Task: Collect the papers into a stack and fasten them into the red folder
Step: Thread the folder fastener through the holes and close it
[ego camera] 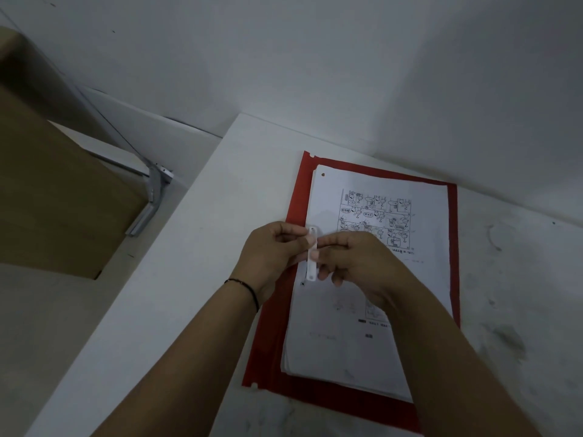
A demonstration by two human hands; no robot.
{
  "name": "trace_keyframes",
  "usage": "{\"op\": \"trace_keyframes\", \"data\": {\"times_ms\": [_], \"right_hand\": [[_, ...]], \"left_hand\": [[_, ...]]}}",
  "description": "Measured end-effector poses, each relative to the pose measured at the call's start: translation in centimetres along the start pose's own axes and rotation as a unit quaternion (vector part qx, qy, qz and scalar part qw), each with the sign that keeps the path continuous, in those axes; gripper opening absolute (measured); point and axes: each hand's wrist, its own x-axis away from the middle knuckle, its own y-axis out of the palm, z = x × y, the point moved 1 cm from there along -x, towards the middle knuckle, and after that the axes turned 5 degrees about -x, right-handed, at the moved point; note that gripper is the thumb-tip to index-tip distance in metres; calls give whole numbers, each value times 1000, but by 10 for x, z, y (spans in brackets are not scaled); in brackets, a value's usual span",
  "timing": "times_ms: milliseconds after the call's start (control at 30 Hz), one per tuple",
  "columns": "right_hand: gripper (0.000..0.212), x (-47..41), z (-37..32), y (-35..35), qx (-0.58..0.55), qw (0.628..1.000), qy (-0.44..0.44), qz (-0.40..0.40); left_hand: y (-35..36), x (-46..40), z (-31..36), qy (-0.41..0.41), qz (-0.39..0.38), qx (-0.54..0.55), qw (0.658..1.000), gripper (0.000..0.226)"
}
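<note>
A red folder lies open and flat on the white table. On it rests a stack of white papers; the top sheet carries comic panels, and a punched hole shows at its far left corner. Both hands meet over the stack's left edge. My left hand and my right hand pinch a white plastic fastener strip between their fingertips, held a little above the paper. My right forearm hides the stack's lower right part.
The white table ends at a left edge, with walls close behind and to the right. A brown cardboard box and a grey metal bracket sit lower left, beyond the table edge. Dark smudges mark the table at right.
</note>
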Motion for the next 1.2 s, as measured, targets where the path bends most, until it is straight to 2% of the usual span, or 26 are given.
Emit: {"op": "trace_keyframes", "data": {"times_ms": [100,233,467,633,733,867,1033,1200], "right_hand": [[15,-3,3,2,-59,998,7,3],[14,-4,4,1,-74,997,-2,16],[11,-6,6,2,-84,996,-2,34],[8,-7,5,1,-88,995,4,39],[8,-9,5,1,-90,995,9,45],[9,-10,5,3,-70,996,3,59],[8,-10,5,7,-56,996,-7,73],[9,-10,5,8,-52,995,-7,81]], "left_hand": [[-3,2,1,29,1,-42,999,8],[-13,5,-2,79,15,-158,984,15],[-18,11,-17,124,-44,-299,945,21],[-16,12,-24,154,-29,-297,942,12],[-17,14,-23,165,-33,-298,940,18],[-17,15,-23,155,-38,-282,946,23],[-20,13,-25,150,-52,-278,947,9],[-20,13,-26,150,-44,-278,948,12]]}}
